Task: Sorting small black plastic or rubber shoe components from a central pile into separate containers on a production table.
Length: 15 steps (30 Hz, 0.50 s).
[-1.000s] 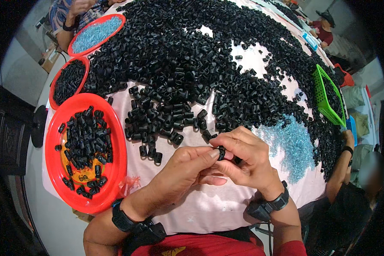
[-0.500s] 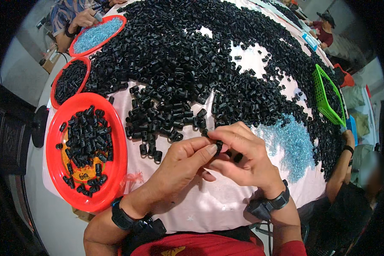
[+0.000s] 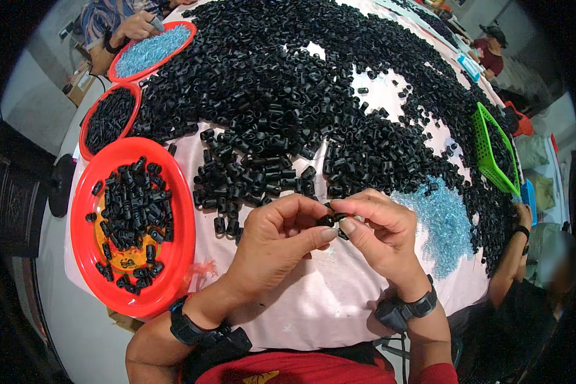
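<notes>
Over the near part of the table, both hands meet fingertip to fingertip around a small black plastic piece (image 3: pixel 327 221). My left hand (image 3: pixel 269 240) pinches it between thumb and fingers. From the other side my right hand (image 3: pixel 385 238) closes thumb and forefinger on it too; whether a second part sits in those fingertips cannot be made out. Just beyond the hands spreads a large heap of short black tubular plastic parts (image 3: pixel 262 109). To the left, similar black pieces (image 3: pixel 134 205) lie in a red oval tray (image 3: pixel 182 237).
Clear bluish small parts (image 3: pixel 445 224) lie in a pile at right. Smaller red trays (image 3: pixel 136 96) at far left hold black pins and clear parts. A green basket (image 3: pixel 486 153) stands far right. Other people's arms (image 3: pixel 512 246) reach in around the table.
My hands have gone from overlapping to meeting tip to tip. The right thumb and forefinger now pinch at the black piece, and the left hand has opened out a little behind its pinch.
</notes>
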{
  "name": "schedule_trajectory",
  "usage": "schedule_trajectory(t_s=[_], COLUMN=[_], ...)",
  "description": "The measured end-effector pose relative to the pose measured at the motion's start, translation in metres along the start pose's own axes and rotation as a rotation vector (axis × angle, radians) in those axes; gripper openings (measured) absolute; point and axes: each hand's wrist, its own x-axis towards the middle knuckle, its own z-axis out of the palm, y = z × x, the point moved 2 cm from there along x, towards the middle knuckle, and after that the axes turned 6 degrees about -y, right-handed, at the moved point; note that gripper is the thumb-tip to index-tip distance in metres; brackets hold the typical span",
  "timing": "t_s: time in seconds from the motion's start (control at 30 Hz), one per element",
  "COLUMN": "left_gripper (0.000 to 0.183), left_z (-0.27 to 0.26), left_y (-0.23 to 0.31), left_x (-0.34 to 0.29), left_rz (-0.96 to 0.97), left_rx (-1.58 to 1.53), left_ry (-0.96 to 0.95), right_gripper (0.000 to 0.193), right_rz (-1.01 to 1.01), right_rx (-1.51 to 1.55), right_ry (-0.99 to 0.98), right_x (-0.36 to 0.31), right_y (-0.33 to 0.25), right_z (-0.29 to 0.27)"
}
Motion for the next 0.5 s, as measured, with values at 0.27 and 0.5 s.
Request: schedule_trajectory(t_s=[0.27, 0.5], left_gripper=[0.028, 0.023], left_z=[0.004, 0.002], left_y=[0.009, 0.012], left_x=[-0.004, -0.006], left_rz=[-0.008, 0.026], left_rx=[0.082, 0.197], left_ry=[0.046, 0.057], right_gripper=[0.022, 0.014], right_rz=[0.073, -0.059], right_rx=[0.077, -0.061], right_ry=[0.095, 0.042], right_x=[-0.006, -0.001], right_y=[0.011, 0.005], right_z=[0.002, 0.000])
